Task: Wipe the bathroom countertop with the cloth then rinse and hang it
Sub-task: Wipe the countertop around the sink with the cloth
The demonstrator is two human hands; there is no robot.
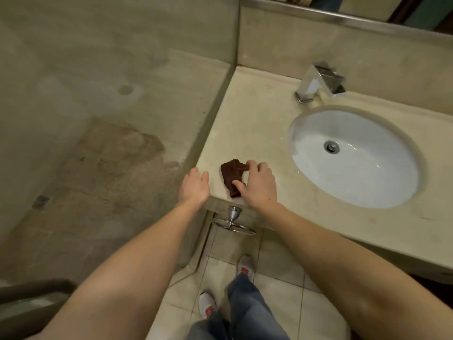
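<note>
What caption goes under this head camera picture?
Right hand pinches a dark cloth on the countertop beside the sink.

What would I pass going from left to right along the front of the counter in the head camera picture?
left hand → cloth → right hand → sink

dim warm light | soft focus | wide-angle bending at edges
</note>
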